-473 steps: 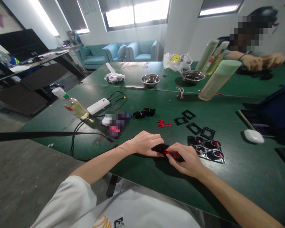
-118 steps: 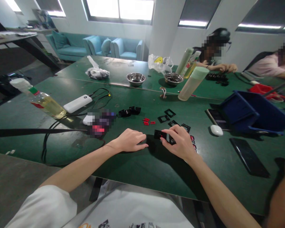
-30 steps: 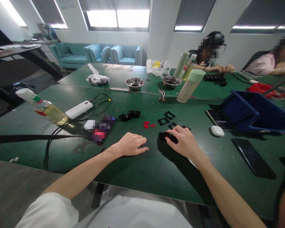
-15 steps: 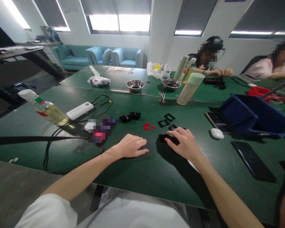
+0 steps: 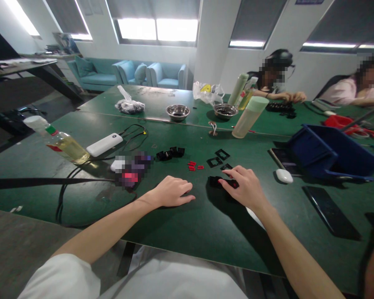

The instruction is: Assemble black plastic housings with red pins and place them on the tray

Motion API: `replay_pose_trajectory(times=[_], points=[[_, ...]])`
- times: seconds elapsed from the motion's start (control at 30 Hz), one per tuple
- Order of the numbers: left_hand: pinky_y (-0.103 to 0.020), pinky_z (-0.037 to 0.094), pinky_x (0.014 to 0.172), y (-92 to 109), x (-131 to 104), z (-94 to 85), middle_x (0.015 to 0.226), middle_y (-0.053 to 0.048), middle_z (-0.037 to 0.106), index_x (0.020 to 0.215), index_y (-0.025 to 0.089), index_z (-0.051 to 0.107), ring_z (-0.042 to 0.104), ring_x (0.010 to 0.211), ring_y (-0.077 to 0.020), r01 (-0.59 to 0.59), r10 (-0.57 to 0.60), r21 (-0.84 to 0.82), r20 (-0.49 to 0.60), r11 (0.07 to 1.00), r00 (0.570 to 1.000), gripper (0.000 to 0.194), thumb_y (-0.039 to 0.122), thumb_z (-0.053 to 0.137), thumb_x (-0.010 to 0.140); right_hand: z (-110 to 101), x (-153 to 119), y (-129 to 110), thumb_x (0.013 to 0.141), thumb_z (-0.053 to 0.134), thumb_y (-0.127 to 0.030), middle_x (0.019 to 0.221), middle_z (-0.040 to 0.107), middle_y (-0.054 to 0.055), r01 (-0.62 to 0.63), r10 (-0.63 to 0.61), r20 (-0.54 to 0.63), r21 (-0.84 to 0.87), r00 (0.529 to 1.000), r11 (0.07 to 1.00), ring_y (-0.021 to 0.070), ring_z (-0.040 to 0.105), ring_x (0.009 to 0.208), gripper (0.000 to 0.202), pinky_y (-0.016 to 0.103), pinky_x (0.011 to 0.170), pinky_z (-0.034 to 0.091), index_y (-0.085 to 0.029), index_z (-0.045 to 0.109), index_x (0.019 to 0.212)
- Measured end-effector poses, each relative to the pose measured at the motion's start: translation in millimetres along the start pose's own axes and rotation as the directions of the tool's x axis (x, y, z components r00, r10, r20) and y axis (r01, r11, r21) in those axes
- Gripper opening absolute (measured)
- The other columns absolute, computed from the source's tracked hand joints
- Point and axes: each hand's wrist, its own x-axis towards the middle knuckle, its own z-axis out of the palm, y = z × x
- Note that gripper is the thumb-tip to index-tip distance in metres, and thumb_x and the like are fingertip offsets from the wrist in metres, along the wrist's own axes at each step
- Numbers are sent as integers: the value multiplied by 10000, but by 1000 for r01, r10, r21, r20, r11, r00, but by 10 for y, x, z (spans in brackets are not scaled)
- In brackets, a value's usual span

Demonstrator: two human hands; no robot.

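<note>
My left hand (image 5: pixel 173 192) rests on the green table with its fingers loosely stretched and nothing in them. My right hand (image 5: pixel 244 185) is over a small group of black plastic parts (image 5: pixel 215 181), its thumb and index finger apart around them. Part of the group is hidden under the hand, and whether the fingertips touch it is unclear. Hints of red show among these parts. Between and beyond my hands lie several small red clips (image 5: pixel 192 166). Flat black square frames (image 5: pixel 214 161) lie just past my right hand. Black square pieces (image 5: pixel 171 153) form a row beyond my left hand.
A white power bank (image 5: pixel 104 144), cables and an oil bottle (image 5: pixel 67 147) are on the left. A steel bowl (image 5: pixel 177 112) and a green-capped bottle (image 5: pixel 249 118) stand farther back. On the right are a blue bin (image 5: pixel 333 153), a white case (image 5: pixel 284 176) and a black phone (image 5: pixel 330 211). Co-workers sit beyond.
My right hand has shifted slightly to the right, showing a little more of the black parts beneath it. My left hand has stayed in place.
</note>
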Motion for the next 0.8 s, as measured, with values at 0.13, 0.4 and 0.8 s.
replay_pose_trajectory(times=[0.13,0.4,0.8], points=[[-287,369,631,0,-2,-5,839,-20,723,915,202,609,708,791,-192,0,0,-2,4,1000,1000,357,525,585,1064,-17,3,25,1036,564,-515,1008,719,120,-7,7,-4,-5,1000,1000,278,663,885,398,407,789,438,-191,746,1180],[-301,343,623,7,1,-8,843,-14,729,910,201,605,712,788,-195,-1,1,-3,2,1000,1000,362,526,578,1068,-67,13,100,1035,570,-502,1025,735,119,-52,52,-29,-1,998,999,288,670,899,381,413,795,450,-192,749,1165],[-301,351,624,-1,1,-8,854,-13,732,916,201,613,712,791,-193,-3,3,4,5,1000,1000,367,533,579,1068,-81,0,247,1024,560,-515,1005,718,113,-133,131,-38,-46,991,990,274,664,847,418,407,783,473,-181,759,1179]])
